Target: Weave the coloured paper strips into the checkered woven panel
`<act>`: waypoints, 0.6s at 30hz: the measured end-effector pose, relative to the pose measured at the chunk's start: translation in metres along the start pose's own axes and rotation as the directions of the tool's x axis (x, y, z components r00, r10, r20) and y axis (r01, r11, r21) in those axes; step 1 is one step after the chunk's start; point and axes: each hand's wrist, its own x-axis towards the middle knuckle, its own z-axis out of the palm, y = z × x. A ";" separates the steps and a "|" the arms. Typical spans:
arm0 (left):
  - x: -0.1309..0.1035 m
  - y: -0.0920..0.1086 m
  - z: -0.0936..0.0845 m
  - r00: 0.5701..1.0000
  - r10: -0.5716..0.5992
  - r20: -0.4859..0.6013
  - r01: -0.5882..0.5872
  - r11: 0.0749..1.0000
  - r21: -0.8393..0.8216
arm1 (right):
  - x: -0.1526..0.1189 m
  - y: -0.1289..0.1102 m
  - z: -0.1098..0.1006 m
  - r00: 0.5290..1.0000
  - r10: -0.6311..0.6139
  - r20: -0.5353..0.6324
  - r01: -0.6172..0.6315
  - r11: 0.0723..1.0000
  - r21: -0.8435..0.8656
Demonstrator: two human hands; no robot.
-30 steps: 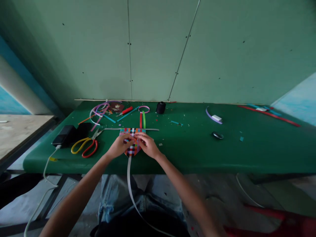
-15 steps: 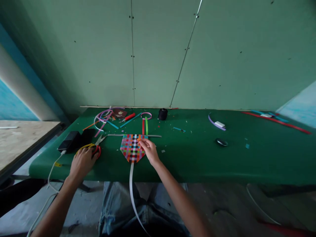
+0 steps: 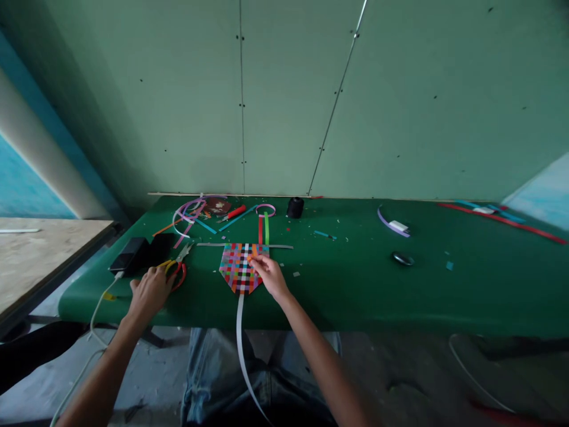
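A colourful woven mat of strips, pointed at its lower end, lies near the table's front edge. Over its right part, my right hand pinches a small orange strip between thumb and fingertips. A white strip runs from the mat's lower tip down over my lap. Red and green strips stick out at its top, and a thin grey strip lies across the upper edge. To the left, the curled fingers of my left hand are at the handles of yellow-and-red scissors, blades pointing away; its fingertips are partly hidden.
A black device with a white cable is beside the scissors. Loose strips, a red-handled cutter and a black spool-like object lie toward the wall. Further right are a dark oval object and a purple strip.
The scissors have turned slightly and more of their red handle shows beside my left hand. My right hand has moved slightly lower over the mat, still pinching the orange strip. The view has shifted a little.
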 end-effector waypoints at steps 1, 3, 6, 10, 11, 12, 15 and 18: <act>0.000 0.000 0.001 1.000 0.002 -0.019 -0.003 0.999 -0.045 | 0.000 0.001 0.000 1.000 0.000 -0.007 0.000 1.000 0.009; -0.002 0.004 0.000 0.997 -0.034 -0.069 0.019 0.979 -0.205 | 0.001 0.003 0.000 1.000 0.008 -0.025 -0.008 0.999 0.032; -0.011 0.021 -0.012 0.994 -0.099 -0.039 0.052 0.775 -0.630 | 0.001 0.002 0.000 0.999 0.021 -0.046 -0.019 0.999 0.051; -0.025 0.061 -0.036 0.993 0.064 0.098 0.071 0.334 -0.940 | 0.000 -0.004 0.000 0.999 -0.013 -0.052 0.015 0.999 0.042; -0.027 0.072 -0.041 0.983 0.125 0.133 0.087 0.317 -0.944 | 0.000 -0.005 0.000 0.999 -0.020 -0.050 0.022 0.999 0.037; -0.028 0.082 -0.044 0.971 0.188 0.146 0.079 0.326 -0.942 | -0.001 -0.006 -0.001 0.999 -0.025 -0.048 0.027 0.999 0.034; -0.031 0.103 -0.050 0.931 0.346 0.116 -0.072 0.487 -0.870 | -0.002 -0.008 -0.001 0.999 -0.025 -0.041 0.027 0.999 0.047; -0.033 0.112 -0.057 0.907 0.416 0.063 -0.296 0.736 -0.608 | -0.002 -0.007 -0.002 0.999 0.005 -0.045 -0.002 0.997 0.075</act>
